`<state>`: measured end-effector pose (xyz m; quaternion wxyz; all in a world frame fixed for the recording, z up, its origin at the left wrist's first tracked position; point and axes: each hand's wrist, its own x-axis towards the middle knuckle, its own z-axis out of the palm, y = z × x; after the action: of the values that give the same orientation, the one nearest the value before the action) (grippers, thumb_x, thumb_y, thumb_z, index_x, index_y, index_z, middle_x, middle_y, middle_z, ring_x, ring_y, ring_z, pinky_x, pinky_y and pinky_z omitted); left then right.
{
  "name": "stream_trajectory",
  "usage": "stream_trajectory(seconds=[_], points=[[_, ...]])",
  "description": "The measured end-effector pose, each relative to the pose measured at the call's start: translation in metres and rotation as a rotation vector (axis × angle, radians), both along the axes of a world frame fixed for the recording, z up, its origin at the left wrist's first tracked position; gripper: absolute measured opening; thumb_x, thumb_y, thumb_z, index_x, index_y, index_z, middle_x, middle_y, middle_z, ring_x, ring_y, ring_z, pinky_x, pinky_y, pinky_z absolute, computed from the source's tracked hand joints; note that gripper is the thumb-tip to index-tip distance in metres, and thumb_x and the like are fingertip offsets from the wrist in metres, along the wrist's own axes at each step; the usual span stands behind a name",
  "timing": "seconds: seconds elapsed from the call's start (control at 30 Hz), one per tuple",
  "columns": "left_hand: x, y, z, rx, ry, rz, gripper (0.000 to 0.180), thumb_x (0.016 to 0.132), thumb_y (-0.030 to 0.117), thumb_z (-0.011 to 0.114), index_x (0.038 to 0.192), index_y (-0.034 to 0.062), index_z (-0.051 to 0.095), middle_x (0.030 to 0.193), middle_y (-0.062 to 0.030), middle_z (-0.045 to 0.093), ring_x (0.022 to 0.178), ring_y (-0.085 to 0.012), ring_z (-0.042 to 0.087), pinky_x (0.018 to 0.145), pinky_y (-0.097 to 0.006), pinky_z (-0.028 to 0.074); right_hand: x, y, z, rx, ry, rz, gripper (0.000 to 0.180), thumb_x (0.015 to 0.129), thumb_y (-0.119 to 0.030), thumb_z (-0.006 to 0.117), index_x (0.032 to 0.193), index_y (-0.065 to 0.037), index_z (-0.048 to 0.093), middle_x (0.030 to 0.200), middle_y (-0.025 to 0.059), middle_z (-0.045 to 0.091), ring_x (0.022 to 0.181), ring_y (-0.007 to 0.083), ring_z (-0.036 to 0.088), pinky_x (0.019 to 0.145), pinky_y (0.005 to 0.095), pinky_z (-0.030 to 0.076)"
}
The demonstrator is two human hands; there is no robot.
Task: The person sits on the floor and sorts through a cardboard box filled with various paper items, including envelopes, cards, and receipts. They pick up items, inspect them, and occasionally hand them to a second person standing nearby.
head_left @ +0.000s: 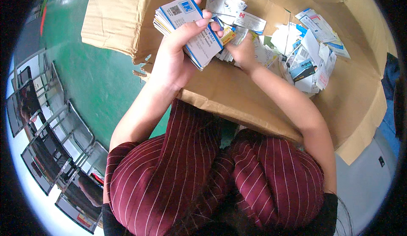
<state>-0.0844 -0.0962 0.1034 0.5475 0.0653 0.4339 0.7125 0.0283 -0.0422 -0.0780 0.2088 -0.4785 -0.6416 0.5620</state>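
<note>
A thick stack of cards (203, 49), mostly white with blue edges, rests in my left hand (176, 53). The thumb presses on the top card and the fingers wrap round the far side. My right hand (243, 51) is lower, inside the cardboard box (237, 94), with its fingers curled in among loose cards. A yellow card (228, 36) lies between the stack and my right fingertips. Blur and overlap hide what those fingers grip. Just beyond that hand is a white card (250, 22) with a small red mark.
More loose cards and papers (313, 62) lie heaped at the right of the box, and others (224, 0) near its far wall. An open box flap (112, 17) sticks out to the left. Metal-framed chairs (63, 151) stand on the green floor (91, 75).
</note>
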Motion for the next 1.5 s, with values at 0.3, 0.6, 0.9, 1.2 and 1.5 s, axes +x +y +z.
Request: stream_trajectory(seconds=[0.3, 0.6, 0.9, 1.2, 1.5], points=[[0.001, -0.001, 0.001, -0.019, 0.080, -0.050, 0.048, 0.073, 0.012, 0.051, 0.116, 0.0042, 0.033, 0.094, -0.0082, 0.045, 0.083, -0.0201, 0.047, 0.081, -0.038, 0.039, 0.022, 0.029, -0.029, -0.290, 0.110, -0.036, 0.047, 0.060, -0.011, 0.068, 0.099, 0.001, 0.045, 0.092, 0.0125, 0.057, 0.084, 0.0217, 0.055, 0.073, 0.0311, 0.044], [0.001, 0.008, -0.004, -0.155, -0.090, -0.147, 0.034, 0.076, 0.022, 0.052, 0.103, 0.0064, 0.042, 0.084, -0.0064, 0.049, 0.074, -0.0204, 0.052, 0.071, -0.036, 0.045, 0.071, 0.123, 0.124, -0.431, 0.520, 0.277, 0.043, 0.073, -0.005, 0.056, 0.113, -0.002, 0.039, 0.105, 0.0062, 0.051, 0.098, 0.0140, 0.049, 0.084, 0.0290, 0.040], [0.036, 0.018, 0.005, 0.138, -0.268, -0.404, 0.079, 0.071, 0.060, 0.045, 0.126, 0.0072, 0.024, 0.120, -0.0131, 0.040, 0.108, -0.0257, 0.043, 0.089, -0.041, 0.037, 0.056, 0.098, 0.206, -0.345, 0.529, 0.595, 0.056, 0.073, -0.008, 0.054, 0.122, 0.003, 0.026, 0.117, 0.0085, 0.043, 0.107, 0.0150, 0.042, 0.092, 0.0296, 0.032], [0.030, 0.011, 0.001, 0.247, -0.375, -0.460, 0.054, 0.070, 0.017, 0.055, 0.118, 0.0014, 0.034, 0.106, -0.0142, 0.050, 0.093, -0.0230, 0.053, 0.082, -0.037, 0.043, 0.052, 0.068, 0.215, 0.369, 0.155, 0.637, 0.053, 0.069, -0.009, 0.053, 0.116, 0.003, 0.032, 0.102, 0.0153, 0.043, 0.099, 0.0262, 0.038, 0.090, 0.0343, 0.028], [0.035, 0.012, 0.010, 0.259, -0.324, -0.321, 0.049, 0.072, 0.021, 0.052, 0.114, -0.0001, 0.037, 0.102, -0.0153, 0.052, 0.088, -0.0234, 0.055, 0.075, -0.032, 0.047, 0.038, 0.041, 0.204, 0.827, 0.127, 0.294, 0.076, 0.067, -0.026, 0.059, 0.123, 0.007, 0.020, 0.117, 0.0261, 0.030, 0.104, 0.0369, 0.036, 0.090, 0.0419, 0.028]])
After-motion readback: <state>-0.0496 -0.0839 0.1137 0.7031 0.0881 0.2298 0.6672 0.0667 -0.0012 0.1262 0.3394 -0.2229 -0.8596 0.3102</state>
